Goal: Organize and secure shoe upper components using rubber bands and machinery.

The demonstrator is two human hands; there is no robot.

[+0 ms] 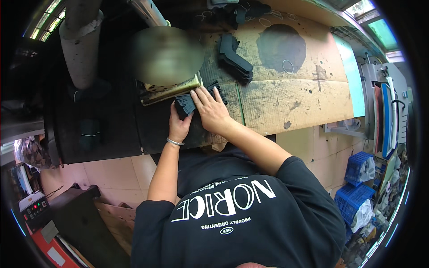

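A thick stack of thin dark cut pieces (186, 105) stands on edge on the dark part of the work table, its layers fanned a little. My left hand (179, 126) grips the near left end, thumb and fingers on either side. Across the right part of the same stack lies my right hand (212, 110), its fingers over the top and hiding some of the layers. Just beyond my fingers is a worn brass-coloured metal bar (174, 89), close to the stack. Behind it, a round shape is blurred, so I cannot make it out.
Another stack of dark angled pieces (234, 60) lies on stained cardboard (308, 98) to the right. A pale rubber band (288, 66) rests farther right. A grey post (80, 53) rises at the left. Blue crates (353, 198) stand low right; a control box (33, 206) sits low left.
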